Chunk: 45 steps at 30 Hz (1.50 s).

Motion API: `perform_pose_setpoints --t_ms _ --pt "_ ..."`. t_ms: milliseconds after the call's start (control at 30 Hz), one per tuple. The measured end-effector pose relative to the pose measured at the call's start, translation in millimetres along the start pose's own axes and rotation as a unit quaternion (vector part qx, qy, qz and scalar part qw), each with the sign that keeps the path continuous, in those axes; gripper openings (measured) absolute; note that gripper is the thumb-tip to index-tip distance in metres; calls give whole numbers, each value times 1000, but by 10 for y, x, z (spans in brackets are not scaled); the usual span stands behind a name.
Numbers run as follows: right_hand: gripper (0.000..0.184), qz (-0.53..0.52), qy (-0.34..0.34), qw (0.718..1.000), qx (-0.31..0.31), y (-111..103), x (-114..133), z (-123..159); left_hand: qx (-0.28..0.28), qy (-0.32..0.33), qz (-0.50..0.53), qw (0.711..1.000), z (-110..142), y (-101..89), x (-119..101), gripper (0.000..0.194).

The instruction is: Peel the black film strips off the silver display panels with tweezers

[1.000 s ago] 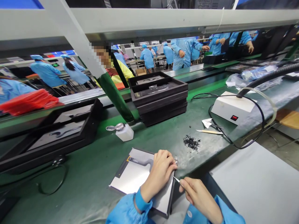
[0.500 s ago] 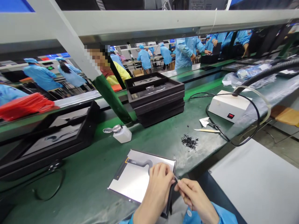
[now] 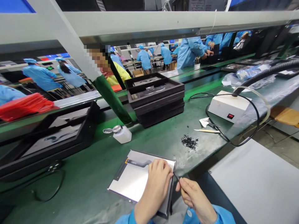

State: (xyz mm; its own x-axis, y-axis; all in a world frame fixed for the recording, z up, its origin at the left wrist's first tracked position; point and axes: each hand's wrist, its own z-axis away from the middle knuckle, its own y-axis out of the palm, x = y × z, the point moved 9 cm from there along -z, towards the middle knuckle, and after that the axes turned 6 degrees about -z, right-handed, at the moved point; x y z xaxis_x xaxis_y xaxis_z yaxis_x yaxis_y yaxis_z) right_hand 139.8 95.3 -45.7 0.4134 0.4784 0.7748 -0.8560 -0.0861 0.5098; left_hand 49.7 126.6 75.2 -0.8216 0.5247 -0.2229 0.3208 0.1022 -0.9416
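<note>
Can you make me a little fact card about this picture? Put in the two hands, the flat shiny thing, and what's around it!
Left hand: lying on the flat panel, fingers near its right edge
Right hand: holding a thin tool, tip at that edge
Panel: pale and shiny, dark rim, on the green bench
Nearby: white bottle, metal lid flipped open; black scraps in a pile
Farther back: stacked black trays; white box with red switch

The left hand (image 3: 158,176) hides part of a white panel (image 3: 132,179); the right hand (image 3: 193,194) covers one end of a thin tool (image 3: 176,176), tip indistinct; the left edge crops a black tray (image 3: 70,151).
</note>
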Motion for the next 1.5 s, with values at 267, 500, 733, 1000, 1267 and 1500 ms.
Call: perform_pose_setpoints --t_ms 267,500,733,1000,1267,1500 --pt "61 76 -52 996 -13 19 126 74 35 56 21 998 -203 83 -197 17" --pt "69 37 -10 998 -43 -90 48 44 6 -20 34 999 -152 -5 53 17" --pt "62 62 -29 996 -49 -56 3 73 -29 20 -7 999 105 64 -223 24" --pt "56 296 -111 947 -62 -6 496 246 -14 11 30 999 -164 -18 -43 13" --pt "66 123 23 992 25 -79 177 114 -23 81 21 996 220 23 -9 45" --pt "60 92 114 988 54 -42 17 264 11 92 52 994 392 -58 -16 49"
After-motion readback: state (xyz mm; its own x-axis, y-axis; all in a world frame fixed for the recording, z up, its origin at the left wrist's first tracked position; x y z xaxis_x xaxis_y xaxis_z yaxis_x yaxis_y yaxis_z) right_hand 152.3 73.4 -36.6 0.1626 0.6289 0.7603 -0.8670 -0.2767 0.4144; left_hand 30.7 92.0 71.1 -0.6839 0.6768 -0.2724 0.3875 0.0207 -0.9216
